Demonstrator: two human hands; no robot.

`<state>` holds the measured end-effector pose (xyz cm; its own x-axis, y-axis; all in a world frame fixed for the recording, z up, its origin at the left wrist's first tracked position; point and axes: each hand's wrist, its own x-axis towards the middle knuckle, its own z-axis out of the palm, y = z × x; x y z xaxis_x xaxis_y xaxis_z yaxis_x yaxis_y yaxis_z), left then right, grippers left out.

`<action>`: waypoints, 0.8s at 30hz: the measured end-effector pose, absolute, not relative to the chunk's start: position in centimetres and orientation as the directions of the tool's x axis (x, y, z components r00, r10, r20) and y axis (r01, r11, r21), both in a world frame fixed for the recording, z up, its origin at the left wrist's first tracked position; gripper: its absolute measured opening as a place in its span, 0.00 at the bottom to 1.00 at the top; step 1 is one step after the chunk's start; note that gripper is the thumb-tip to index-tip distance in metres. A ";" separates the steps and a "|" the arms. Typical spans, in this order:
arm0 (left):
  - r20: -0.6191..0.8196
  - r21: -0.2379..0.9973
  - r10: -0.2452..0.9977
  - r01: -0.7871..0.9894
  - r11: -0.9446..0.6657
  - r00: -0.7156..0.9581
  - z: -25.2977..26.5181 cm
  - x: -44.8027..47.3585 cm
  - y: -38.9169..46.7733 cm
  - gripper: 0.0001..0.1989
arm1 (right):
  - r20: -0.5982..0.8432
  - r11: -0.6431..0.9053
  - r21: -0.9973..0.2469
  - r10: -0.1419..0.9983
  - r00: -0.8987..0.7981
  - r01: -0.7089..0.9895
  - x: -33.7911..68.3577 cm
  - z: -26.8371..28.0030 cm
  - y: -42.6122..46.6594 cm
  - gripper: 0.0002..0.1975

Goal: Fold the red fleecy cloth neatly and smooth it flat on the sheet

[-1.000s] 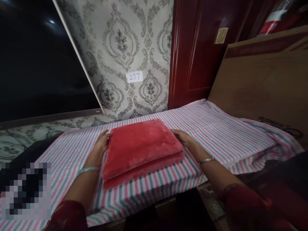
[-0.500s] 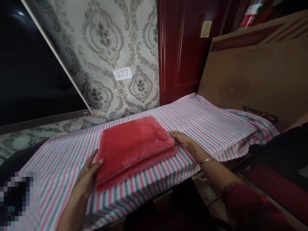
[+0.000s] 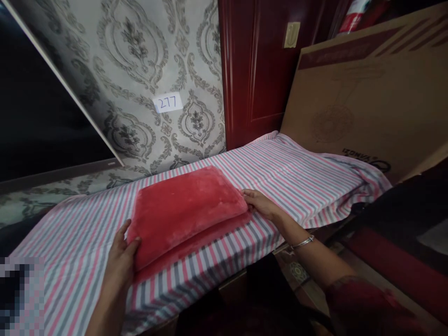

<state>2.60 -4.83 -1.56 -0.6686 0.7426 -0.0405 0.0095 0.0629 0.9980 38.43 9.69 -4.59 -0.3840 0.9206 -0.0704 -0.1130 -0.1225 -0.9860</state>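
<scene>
A folded red plush cloth [image 3: 185, 205] lies on the striped sheet, its upper layer set back a little from the lower layer, which shows along the front edge. My left hand [image 3: 121, 254] holds the cloth's left edge, thumb on top and fingers along the side. At the opposite side, my right hand [image 3: 259, 204] pinches the right edge near the front corner; a silver bangle circles that wrist. The undersides of the fingers on both hands are partly hidden by the plush.
The pink, grey and white striped sheet [image 3: 287, 175] covers the table. A dark screen [image 3: 45, 102] stands at left. Behind are patterned wallpaper with a paper label [image 3: 168, 102] reading 277 and a dark red door panel [image 3: 259, 60]. A large cardboard box [image 3: 364, 93] leans at right.
The view has shifted slightly, so the scene sits further left. Both hands keep their places on the cloth's edges, and the cloth looks nearly the same.
</scene>
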 end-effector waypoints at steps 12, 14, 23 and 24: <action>-0.220 0.957 0.734 -0.290 0.033 -0.642 -2.3 1.5 -7.3 0.28 | 0.096 0.080 -0.994 0.968 -0.230 -0.078 38.3 -5.7 6.1 0.20; -0.246 0.949 0.745 -0.310 0.055 -0.621 -2.2 1.5 -7.7 0.29 | 0.091 0.076 -0.994 0.971 -0.223 -0.073 37.8 -5.6 6.1 0.21; -0.294 0.955 0.762 -0.202 0.215 -0.577 -2.8 0.2 -7.7 0.30 | 0.091 0.067 -0.988 0.980 -0.175 -0.137 36.5 -5.5 6.0 0.18; -0.307 0.952 0.750 -0.195 0.237 -0.586 -2.8 0.1 -7.6 0.29 | 0.079 0.053 -0.988 0.981 -0.180 -0.143 36.5 -5.4 6.0 0.18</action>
<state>0.10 -7.61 -2.77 -0.5860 0.7499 -0.3068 -0.1955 0.2366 0.9517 36.47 6.05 -5.42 -0.1797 0.9806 0.0789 -0.1430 0.0533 -0.9883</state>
